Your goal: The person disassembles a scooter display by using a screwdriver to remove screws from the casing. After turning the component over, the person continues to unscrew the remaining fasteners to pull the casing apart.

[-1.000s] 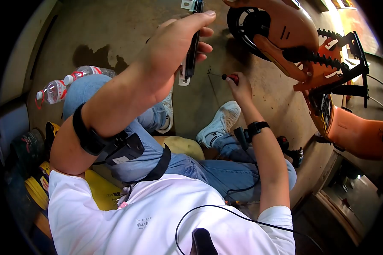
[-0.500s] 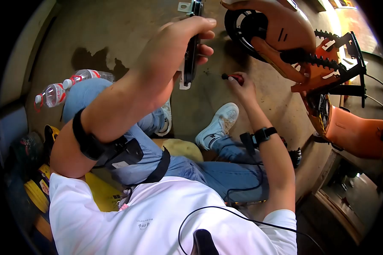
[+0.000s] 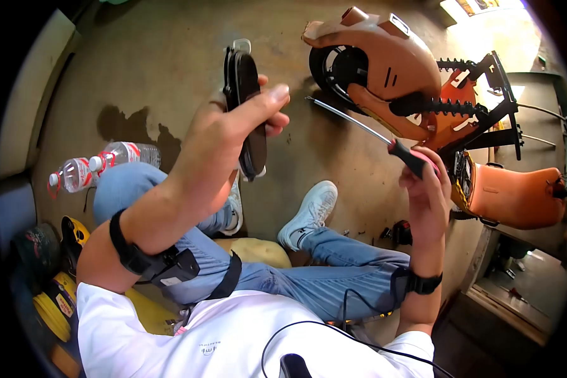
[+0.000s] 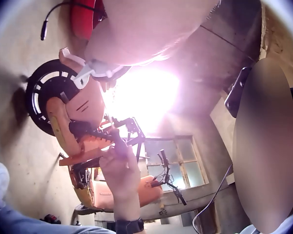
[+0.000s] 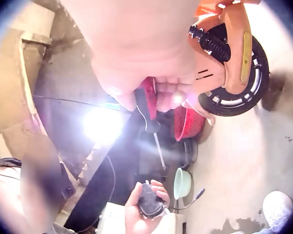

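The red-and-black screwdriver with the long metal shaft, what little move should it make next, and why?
Probably the right hand should bring the red-and-black screwdriver a bit closer to the dark, long, rounded part in the left hand. Each hand already holds its thing, but the screwdriver's tip is apart from that part, touching nothing there.

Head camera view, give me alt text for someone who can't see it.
A person's left hand holds a dark oval part, while the right hand holds a red and black screwdriver. An orange vehicle is at the right, and two plastic bottles lie on the floor at the left.
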`<control>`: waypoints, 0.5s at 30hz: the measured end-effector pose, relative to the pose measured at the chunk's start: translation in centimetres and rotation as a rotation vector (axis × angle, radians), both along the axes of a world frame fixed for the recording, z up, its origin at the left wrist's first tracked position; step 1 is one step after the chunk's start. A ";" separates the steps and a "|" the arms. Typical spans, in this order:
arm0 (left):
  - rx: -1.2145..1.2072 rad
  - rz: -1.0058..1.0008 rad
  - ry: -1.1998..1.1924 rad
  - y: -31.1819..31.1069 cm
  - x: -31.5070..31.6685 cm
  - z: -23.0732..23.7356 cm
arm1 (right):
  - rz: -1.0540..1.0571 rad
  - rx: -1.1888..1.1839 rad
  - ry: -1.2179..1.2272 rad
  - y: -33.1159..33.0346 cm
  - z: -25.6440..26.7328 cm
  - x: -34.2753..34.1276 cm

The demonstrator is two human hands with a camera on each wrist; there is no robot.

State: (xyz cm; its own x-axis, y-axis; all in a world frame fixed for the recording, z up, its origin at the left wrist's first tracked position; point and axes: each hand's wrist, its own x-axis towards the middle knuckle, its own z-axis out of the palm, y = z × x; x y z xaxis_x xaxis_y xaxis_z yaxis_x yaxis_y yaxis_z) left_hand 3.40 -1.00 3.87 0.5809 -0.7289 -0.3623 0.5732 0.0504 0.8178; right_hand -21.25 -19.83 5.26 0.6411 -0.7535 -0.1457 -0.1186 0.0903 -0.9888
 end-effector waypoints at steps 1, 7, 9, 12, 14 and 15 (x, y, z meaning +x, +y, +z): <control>-0.014 -0.015 0.025 0.1 0.0 -0.1 | -0.005 0.024 -0.072 0.4 0.6 -0.3; -0.063 -0.065 0.083 0.1 -0.4 0.6 | -0.058 0.030 -0.196 2.3 2.0 -1.3; -0.082 -0.084 0.052 0.0 -0.5 0.8 | -0.059 0.050 -0.205 2.3 1.7 -1.7; -0.112 -0.096 0.080 0.0 -0.6 0.7 | -0.029 0.059 -0.210 2.1 1.5 -2.0; -0.138 -0.110 0.111 -0.1 -0.5 0.9 | -0.007 0.061 -0.211 1.9 1.4 -2.2; -0.139 -0.120 0.104 -0.2 -0.5 1.0 | -0.010 0.054 -0.210 1.9 1.4 -2.3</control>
